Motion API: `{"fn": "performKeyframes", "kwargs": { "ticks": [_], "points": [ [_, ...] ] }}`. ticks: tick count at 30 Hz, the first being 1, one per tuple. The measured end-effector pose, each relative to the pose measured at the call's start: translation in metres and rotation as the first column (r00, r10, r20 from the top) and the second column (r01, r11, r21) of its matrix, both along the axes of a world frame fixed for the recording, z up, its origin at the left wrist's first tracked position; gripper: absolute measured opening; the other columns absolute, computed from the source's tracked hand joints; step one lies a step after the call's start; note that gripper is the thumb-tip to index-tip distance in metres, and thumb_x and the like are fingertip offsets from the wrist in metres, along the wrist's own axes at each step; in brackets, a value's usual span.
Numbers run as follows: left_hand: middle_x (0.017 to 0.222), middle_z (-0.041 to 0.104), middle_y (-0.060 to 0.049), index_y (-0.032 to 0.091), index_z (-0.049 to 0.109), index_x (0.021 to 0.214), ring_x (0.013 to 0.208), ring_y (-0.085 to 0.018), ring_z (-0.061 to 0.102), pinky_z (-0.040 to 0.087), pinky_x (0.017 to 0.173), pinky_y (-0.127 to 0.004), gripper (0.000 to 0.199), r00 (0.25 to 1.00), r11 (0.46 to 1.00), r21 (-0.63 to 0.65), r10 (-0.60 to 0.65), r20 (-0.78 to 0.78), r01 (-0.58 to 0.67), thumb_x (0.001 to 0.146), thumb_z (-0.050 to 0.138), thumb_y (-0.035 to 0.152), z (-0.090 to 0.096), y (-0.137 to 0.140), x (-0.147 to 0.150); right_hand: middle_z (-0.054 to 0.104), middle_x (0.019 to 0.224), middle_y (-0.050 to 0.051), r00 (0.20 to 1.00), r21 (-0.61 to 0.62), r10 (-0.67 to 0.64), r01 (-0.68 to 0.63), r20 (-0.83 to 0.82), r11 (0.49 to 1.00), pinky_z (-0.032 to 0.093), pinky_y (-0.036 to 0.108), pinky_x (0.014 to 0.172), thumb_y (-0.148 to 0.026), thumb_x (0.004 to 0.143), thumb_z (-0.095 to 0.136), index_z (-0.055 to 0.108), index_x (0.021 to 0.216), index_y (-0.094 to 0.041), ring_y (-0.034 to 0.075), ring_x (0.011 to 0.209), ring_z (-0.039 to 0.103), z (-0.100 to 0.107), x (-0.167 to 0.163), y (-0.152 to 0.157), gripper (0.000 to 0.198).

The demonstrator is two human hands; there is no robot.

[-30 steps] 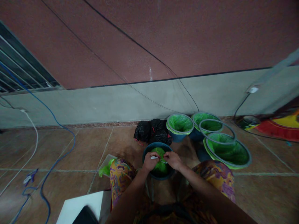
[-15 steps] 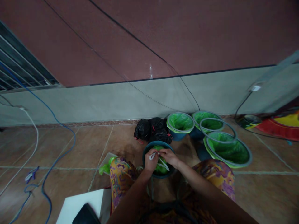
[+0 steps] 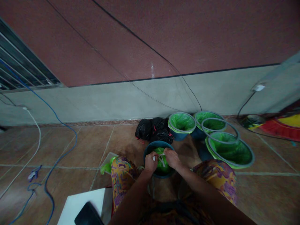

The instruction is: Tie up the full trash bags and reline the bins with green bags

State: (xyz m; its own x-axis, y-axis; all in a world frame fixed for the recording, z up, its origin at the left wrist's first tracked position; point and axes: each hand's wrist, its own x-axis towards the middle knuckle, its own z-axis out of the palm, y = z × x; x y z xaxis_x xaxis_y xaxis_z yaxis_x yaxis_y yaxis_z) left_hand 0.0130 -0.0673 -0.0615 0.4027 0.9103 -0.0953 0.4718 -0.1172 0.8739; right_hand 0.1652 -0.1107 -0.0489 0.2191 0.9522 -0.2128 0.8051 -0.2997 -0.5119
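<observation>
Between my knees a blue bucket (image 3: 150, 147) stands on the floor with a bright green plastic bag (image 3: 161, 170) inside. A white drawstring (image 3: 161, 160) is looped in a knot or bow over the bag. My left hand (image 3: 151, 162) is closed on one end of it, at the bucket's left side. On the right, my right hand (image 3: 172, 158) is closed on the other side of the drawstring, fingers curled in. The inside of both grips is hidden.
Black tied bags (image 3: 154, 129) lie by the wall. Green-lined bins (image 3: 179, 136) stand to their right, with a loose grey ring (image 3: 237, 134) on top. At lower left are a white box (image 3: 82, 200) with a black device (image 3: 87, 214) and a blue cable (image 3: 50, 168).
My hands have moved apart from close together over the bag, to either side of the drawstring. Its loops have pulled in to a smaller knot between them.
</observation>
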Motion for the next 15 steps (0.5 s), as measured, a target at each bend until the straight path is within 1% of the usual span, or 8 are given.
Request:
{"fn": "performKeyframes", "kwargs": {
  "ticks": [2,4,5,7,10,12,15],
  "points": [
    [0.064,0.062,-0.002,0.019,0.064,0.065,0.065,-0.015,0.058,0.043,0.069,-0.025,0.018,0.994,1.0,0.014,-0.002,-0.111,0.004,0.079,0.052,0.015,-0.005,0.0,-0.004,0.071,0.096,0.018,0.998,-0.034,-0.014,0.016,0.063,0.999,0.044,0.031,0.08,-0.004,0.083,0.041,0.065,0.096,-0.008,0.024,0.092,0.067,-0.003,0.002,-0.004,0.027],
    [0.067,0.064,-0.003,0.019,0.066,0.069,0.07,-0.017,0.06,0.045,0.073,-0.028,0.019,0.988,1.0,-0.013,-0.007,-0.155,0.005,0.08,0.051,0.014,-0.012,0.0,-0.007,0.071,0.094,0.018,0.998,-0.063,-0.019,0.022,0.058,0.998,0.045,0.031,0.078,-0.004,0.084,0.04,0.064,0.096,-0.009,0.025,0.091,0.068,-0.007,0.005,-0.008,0.028],
    [0.071,0.066,-0.003,0.019,0.067,0.072,0.074,-0.018,0.062,0.046,0.077,-0.029,0.018,0.989,1.0,-0.03,-0.01,-0.145,0.006,0.079,0.051,0.013,-0.016,-0.001,-0.008,0.072,0.092,0.016,0.998,-0.074,-0.021,0.025,0.054,0.997,0.045,0.03,0.077,-0.005,0.084,0.04,0.064,0.097,-0.01,0.024,0.09,0.068,-0.009,0.007,-0.01,0.028],
    [0.086,0.07,-0.005,0.019,0.069,0.083,0.087,-0.02,0.064,0.047,0.088,-0.033,0.02,0.997,0.998,-0.057,-0.004,-0.077,-0.001,0.074,0.053,0.01,-0.022,-0.001,-0.011,0.072,0.095,0.013,0.998,-0.076,-0.047,0.049,0.031,0.996,0.046,0.028,0.078,-0.007,0.086,0.04,0.062,0.105,-0.012,0.022,0.091,0.068,-0.014,0.011,-0.013,0.03],
    [0.113,0.068,-0.008,0.018,0.069,0.099,0.112,-0.025,0.058,0.041,0.104,-0.037,0.044,0.999,0.996,-0.086,0.03,0.014,-0.029,0.058,0.06,0.005,-0.026,-0.003,-0.013,0.069,0.111,0.013,0.993,-0.064,-0.116,0.116,-0.005,0.991,0.045,0.026,0.086,-0.004,0.082,0.042,0.055,0.122,-0.012,0.019,0.102,0.065,-0.02,0.019,-0.018,0.043],
    [0.122,0.065,-0.01,0.017,0.069,0.101,0.122,-0.029,0.051,0.036,0.109,-0.038,0.051,0.999,0.994,-0.111,0.024,0.03,-0.02,0.052,0.063,0.005,-0.026,-0.005,-0.013,0.064,0.121,0.016,0.99,-0.083,-0.143,0.142,-0.011,0.986,0.044,0.027,0.09,-0.004,0.077,0.046,0.049,0.131,-0.011,0.02,0.108,0.063,-0.024,0.022,-0.022,0.055],
    [0.124,0.064,-0.016,0.016,0.071,0.097,0.127,-0.035,0.047,0.034,0.111,-0.039,0.047,0.999,0.99,-0.138,-0.036,0.015,0.038,0.05,0.069,0.013,-0.028,-0.009,-0.007,0.061,0.127,0.019,0.991,-0.125,-0.134,0.13,-0.024,0.984,0.044,0.03,0.093,-0.011,0.076,0.053,0.04,0.14,-0.011,0.022,0.109,0.063,-0.03,0.017,-0.027,0.065]
  ]
}}
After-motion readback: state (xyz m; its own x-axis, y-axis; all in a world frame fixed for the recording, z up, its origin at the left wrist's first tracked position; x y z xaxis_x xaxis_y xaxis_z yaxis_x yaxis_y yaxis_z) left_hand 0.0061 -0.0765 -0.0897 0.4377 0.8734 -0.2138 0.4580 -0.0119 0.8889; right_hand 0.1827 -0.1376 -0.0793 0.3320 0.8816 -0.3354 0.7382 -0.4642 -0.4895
